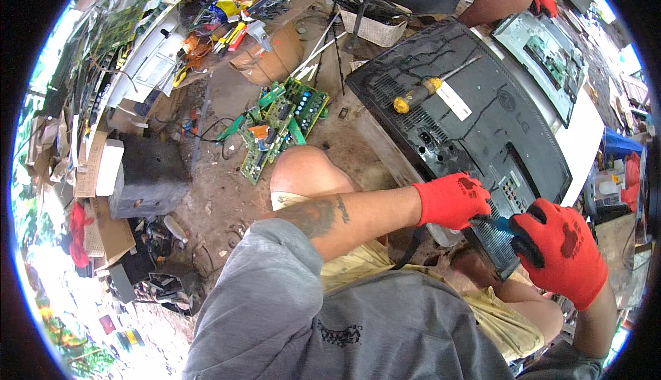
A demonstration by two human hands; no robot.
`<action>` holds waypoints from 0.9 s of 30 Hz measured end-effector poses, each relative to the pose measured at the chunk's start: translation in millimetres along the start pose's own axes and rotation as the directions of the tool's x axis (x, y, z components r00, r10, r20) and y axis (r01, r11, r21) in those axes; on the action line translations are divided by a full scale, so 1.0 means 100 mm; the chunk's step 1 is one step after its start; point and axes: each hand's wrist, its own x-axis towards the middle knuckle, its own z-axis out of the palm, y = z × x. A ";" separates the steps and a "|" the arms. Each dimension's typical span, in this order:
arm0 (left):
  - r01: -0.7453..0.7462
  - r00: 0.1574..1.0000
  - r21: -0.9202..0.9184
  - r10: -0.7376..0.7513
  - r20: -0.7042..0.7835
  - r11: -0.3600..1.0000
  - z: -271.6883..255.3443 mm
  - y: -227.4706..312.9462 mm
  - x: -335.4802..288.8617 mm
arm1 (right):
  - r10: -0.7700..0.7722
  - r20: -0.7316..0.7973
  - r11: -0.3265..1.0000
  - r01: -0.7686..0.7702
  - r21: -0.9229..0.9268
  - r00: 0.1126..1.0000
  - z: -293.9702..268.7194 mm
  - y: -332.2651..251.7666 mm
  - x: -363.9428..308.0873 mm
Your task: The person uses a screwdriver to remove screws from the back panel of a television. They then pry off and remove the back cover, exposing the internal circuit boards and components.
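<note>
The black back of a flat-screen television (475,115) lies in front of me, its vents and sockets facing up. My right hand (563,252), in a red glove with a dark palm, is closed round a blue-handled tool (501,224) over the near right corner of the panel. Most of that tool is hidden by the fingers. Just left of it, my left hand (454,201), also red-gloved, rests at the panel's near edge with its fingers curled; what they grip is hidden. A screwdriver with a yellow-and-black handle (416,95) lies on the panel's upper part.
Green circuit boards (279,121) are piled on the ground left of the television. Behind them stand a cardboard box (272,59) and a white basket (372,30). Another person's red-gloved hand (547,4) is near a second panel (540,59). A dark box (148,177) stands at left.
</note>
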 end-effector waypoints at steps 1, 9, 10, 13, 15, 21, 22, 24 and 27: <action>-0.006 1.000 -0.012 0.006 -0.027 1.000 -0.01 0.00 0.01 | -0.007 -0.012 1.000 0.007 -0.016 1.000 -0.01 0.01 0.01; 0.001 0.999 0.019 0.000 -0.047 1.000 0.05 -0.04 0.01 | 0.023 0.079 0.999 -0.020 -0.036 0.997 -0.05 0.08 0.06; -0.001 0.998 0.019 0.002 -0.056 1.000 0.04 -0.04 0.00 | -0.014 0.071 1.000 0.015 -0.024 0.997 -0.03 0.10 0.07; 0.022 1.000 -0.002 -0.022 0.004 1.000 0.00 -0.03 0.02 | -0.045 0.054 0.999 0.046 -0.011 0.998 -0.02 0.12 0.09; 0.027 0.999 0.009 -0.028 0.047 1.000 -0.03 -0.03 0.04 | -0.016 0.091 1.000 0.015 0.005 0.996 -0.04 0.12 0.11; 0.019 1.000 -0.010 -0.020 -0.023 1.000 -0.02 0.00 0.00 | -0.082 0.085 0.997 0.083 -0.005 0.993 -0.01 0.15 0.11; 0.016 0.998 -0.032 -0.018 -0.056 0.999 -0.02 0.01 -0.01 | -0.114 0.048 0.993 0.115 -0.011 0.992 0.01 0.18 0.10; 0.025 0.998 -0.075 -0.030 -0.058 0.997 0.01 0.01 0.00 | -0.112 0.087 0.994 0.110 0.021 0.990 0.00 0.24 0.12; 0.092 0.994 -0.283 -0.104 -0.029 0.955 -0.11 0.08 0.04 | -0.105 0.156 0.994 0.103 0.020 0.982 -0.04 0.23 0.17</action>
